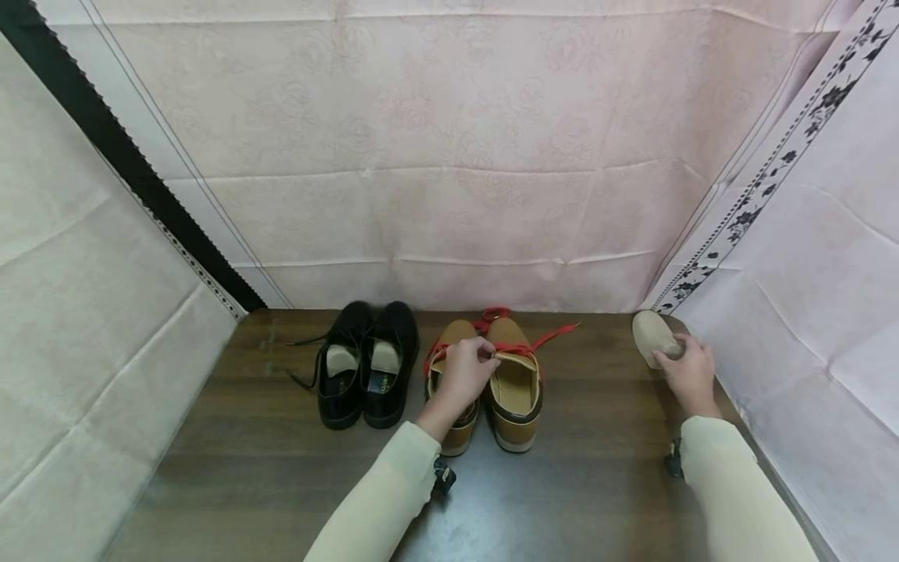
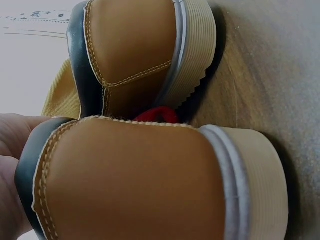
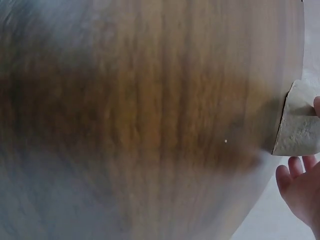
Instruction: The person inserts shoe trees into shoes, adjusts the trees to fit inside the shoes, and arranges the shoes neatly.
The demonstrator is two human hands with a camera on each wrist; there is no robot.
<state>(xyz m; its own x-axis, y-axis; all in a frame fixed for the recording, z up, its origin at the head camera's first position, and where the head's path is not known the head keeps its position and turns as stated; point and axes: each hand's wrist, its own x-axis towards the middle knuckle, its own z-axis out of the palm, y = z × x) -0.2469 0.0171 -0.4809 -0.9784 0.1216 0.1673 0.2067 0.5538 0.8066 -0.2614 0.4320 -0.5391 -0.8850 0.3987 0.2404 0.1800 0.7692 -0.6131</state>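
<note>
My right hand (image 1: 691, 375) grips a beige, toe-shaped shoe insert (image 1: 652, 336) at the back right corner. In the right wrist view its fingers (image 3: 295, 167) lie along one edge of the insert (image 3: 295, 125), partly cut off by the frame. My left hand (image 1: 465, 371) hovers over the left one of two tan shoes (image 1: 515, 390) with red laces (image 1: 555, 336), fingers bent, fingertips close to the lace. I cannot tell whether they pinch it. Large in the left wrist view are the tan heels (image 2: 135, 175), the left hand (image 2: 12, 180) partly hidden behind one.
Left of the tan pair stand two black shoes (image 1: 396, 336) with loose laces, beige inserts (image 1: 342, 359) inside. Everything rests on a wooden surface (image 1: 590, 437). Pale cloth-like walls (image 1: 456, 156) enclose it at the back and both sides.
</note>
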